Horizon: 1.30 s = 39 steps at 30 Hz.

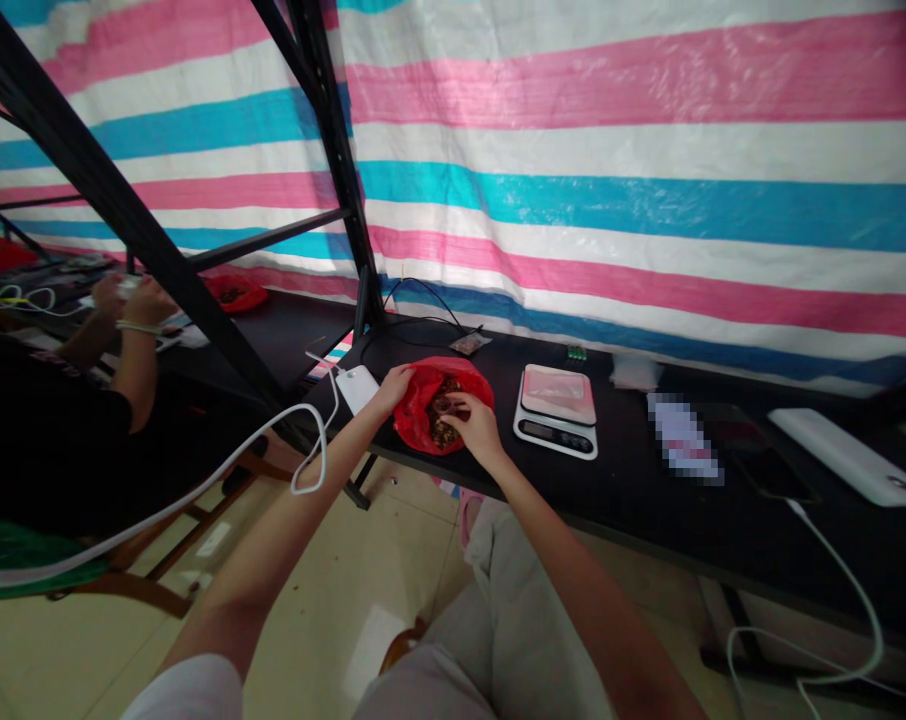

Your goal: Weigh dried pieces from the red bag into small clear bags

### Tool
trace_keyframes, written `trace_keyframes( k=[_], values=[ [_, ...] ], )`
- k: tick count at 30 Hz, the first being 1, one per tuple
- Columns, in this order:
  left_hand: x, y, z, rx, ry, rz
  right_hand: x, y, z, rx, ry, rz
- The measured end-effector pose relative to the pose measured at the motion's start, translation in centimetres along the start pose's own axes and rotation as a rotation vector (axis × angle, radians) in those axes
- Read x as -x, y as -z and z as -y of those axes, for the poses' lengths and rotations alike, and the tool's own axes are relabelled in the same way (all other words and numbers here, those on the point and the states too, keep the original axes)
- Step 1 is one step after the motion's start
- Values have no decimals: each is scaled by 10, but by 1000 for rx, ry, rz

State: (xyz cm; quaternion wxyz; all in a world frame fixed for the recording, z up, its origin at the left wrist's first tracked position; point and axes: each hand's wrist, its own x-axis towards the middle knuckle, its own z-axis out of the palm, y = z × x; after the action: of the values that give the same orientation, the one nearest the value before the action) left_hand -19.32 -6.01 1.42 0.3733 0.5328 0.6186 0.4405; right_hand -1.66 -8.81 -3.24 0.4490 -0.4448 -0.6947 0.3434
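Observation:
A red plastic bag [423,392] full of small brown pieces lies open on the black table [633,480]. My left hand [391,388] grips the bag's left edge with closed fingers. My right hand [474,424] reaches into the bag's mouth, fingers curled among the brown pieces [444,428]; what it pinches is too small to make out. A white digital scale [557,408] with a pinkish platform stands just right of the bag.
A white power bank [357,386] with a white cable lies left of the bag. Another white device [847,455] sits far right. A black rack post [331,150] rises behind. Another person sits at left, hands [134,296] raised, near a second red bag [235,293].

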Motion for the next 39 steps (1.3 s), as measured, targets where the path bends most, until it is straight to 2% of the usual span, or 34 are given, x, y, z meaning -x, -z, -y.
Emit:
trace_keyframes(
  k=[3, 5, 8, 10, 12, 15, 19, 22, 24, 26, 33, 39],
  values=[
    [-4, 12, -3, -92, -37, -26, 0, 7, 2, -146, 16, 7],
    [-1, 18, -12, -198, -125, -33, 2, 17, 5, -186, 32, 8],
    [15, 16, -38, -449, -388, -53, 6, 41, 7, -166, 78, -13],
    [32, 4, -57, -547, -557, -61, 10, 64, 4, -119, 90, -63],
    [46, -18, -71, -556, -701, 4, 14, 92, -5, -74, 68, -139],
    [55, -69, -77, -488, -821, 199, 21, 138, -28, -28, -1, -270],
    [35, -150, -69, -439, -830, 385, 31, 196, -59, 69, -77, -434],
    [12, -196, -70, -543, -832, 462, 33, 223, -70, 160, -107, -454],
    [0, -212, -75, -617, -804, 468, 30, 232, -72, 215, -109, -428],
    [-9, -219, -78, -643, -784, 475, 24, 236, -73, 258, -88, -395],
    [-30, -221, -72, -594, -841, 511, 0, 235, -73, 385, 15, -307],
    [-28, -219, -75, -708, -865, 463, 0, 239, -74, 384, -1, -312]
  ],
)
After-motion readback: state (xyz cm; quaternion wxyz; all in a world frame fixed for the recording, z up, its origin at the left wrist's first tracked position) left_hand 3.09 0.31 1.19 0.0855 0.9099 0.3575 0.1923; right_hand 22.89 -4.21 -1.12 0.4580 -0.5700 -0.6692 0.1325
